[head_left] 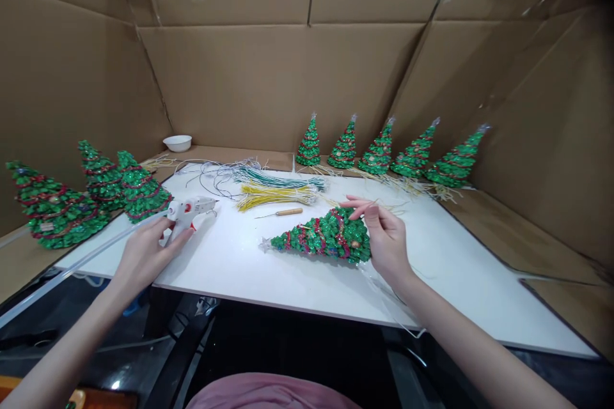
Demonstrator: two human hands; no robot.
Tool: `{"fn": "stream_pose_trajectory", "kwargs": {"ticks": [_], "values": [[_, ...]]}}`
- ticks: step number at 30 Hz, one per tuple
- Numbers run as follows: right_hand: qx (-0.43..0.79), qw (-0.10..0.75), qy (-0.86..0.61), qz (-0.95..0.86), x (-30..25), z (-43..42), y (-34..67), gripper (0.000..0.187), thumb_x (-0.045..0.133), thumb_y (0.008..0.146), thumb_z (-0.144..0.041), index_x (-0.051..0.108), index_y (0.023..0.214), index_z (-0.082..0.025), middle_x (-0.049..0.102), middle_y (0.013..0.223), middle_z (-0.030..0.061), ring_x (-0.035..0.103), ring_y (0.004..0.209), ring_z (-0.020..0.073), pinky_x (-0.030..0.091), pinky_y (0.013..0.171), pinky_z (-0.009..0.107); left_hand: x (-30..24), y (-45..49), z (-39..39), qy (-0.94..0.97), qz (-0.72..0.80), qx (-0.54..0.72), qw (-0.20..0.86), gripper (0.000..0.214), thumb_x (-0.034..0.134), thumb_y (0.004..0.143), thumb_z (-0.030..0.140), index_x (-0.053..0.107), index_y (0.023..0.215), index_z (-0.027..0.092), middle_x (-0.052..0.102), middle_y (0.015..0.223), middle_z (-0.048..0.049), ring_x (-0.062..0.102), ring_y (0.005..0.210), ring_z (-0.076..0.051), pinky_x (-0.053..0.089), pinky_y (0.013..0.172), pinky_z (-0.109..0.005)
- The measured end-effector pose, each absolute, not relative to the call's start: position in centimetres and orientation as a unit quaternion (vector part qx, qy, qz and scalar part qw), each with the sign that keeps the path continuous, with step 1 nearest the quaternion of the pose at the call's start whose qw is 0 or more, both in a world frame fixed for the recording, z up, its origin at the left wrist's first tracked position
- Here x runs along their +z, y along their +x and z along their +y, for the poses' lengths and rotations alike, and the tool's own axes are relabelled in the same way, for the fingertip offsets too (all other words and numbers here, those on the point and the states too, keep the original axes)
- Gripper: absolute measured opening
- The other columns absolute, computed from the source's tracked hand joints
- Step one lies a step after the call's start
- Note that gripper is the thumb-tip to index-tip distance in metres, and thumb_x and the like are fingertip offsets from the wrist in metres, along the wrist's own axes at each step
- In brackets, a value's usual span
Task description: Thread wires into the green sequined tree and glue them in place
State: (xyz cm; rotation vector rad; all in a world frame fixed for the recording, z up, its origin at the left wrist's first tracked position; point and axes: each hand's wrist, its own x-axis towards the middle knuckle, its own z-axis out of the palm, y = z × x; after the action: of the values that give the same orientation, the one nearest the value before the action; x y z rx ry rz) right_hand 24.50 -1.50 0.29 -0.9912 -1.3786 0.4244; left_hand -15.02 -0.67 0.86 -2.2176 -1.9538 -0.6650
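A white glue gun [192, 206] with a long clear glue stick at its back is at the table's left, its nozzle pointing right. My left hand [156, 243] is closed around its handle. In the middle of the white table, a small green Christmas tree [321, 236] lies on its side, its silver star tip toward the left. It is wound with red garland and dotted with small ornaments. My right hand [384, 236] grips the base end of this tree, with thumb and forefinger close together. Whether a thin strand is pinched there too I cannot tell.
Bundles of yellow wires [275, 197] and green wires [283, 179] lie behind, near a wooden-handled awl [288, 211]. Several finished trees [378, 150] stand along the back right. Three more trees [144, 188] stand at left. A white bowl [177, 143] sits at the back. Cardboard walls [268, 83] enclose the table.
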Motion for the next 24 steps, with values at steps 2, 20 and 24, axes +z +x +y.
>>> {"fn": "stream_pose_trajectory", "kwargs": {"ticks": [2,20,24], "values": [[0.194,0.632,-0.424,-0.619,0.4,-1.4,24.5,0.042,0.044,0.093,-0.050,0.059,0.066,-0.022,0.074,0.087,0.0065,0.061,0.109,0.0255,0.043,0.096,0.042,0.7,-14.7,0.1,-0.728,-0.649,-0.213,0.056,0.043,0.041,0.083,0.058,0.048,0.066,0.019,0.058,0.066,-0.0051,0.056,0.068,-0.023,0.040,0.062,-0.030],[0.191,0.646,-0.390,-0.628,0.4,-2.1,22.6,0.038,0.044,0.095,-0.041,0.056,0.066,-0.021,0.067,0.073,0.0039,0.064,0.085,0.0203,0.047,0.087,0.038,4.4,-10.4,-2.2,-0.726,-0.551,-0.280,-0.301,0.046,0.048,0.084,0.055,0.068,0.078,0.014,0.061,0.067,-0.0037,0.046,0.055,-0.013,0.035,0.048,-0.022],[0.163,0.639,-0.385,-0.646,0.2,-2.8,22.1,0.035,0.042,0.097,-0.034,0.056,0.067,-0.021,0.065,0.074,0.0035,0.061,0.088,0.0203,0.045,0.087,0.038,5.2,-7.7,-3.7,-0.767,-0.498,-0.236,-0.328,0.040,0.049,0.086,0.050,0.067,0.102,0.018,0.063,0.077,-0.0020,0.051,0.061,-0.013,0.042,0.055,-0.020]]}}
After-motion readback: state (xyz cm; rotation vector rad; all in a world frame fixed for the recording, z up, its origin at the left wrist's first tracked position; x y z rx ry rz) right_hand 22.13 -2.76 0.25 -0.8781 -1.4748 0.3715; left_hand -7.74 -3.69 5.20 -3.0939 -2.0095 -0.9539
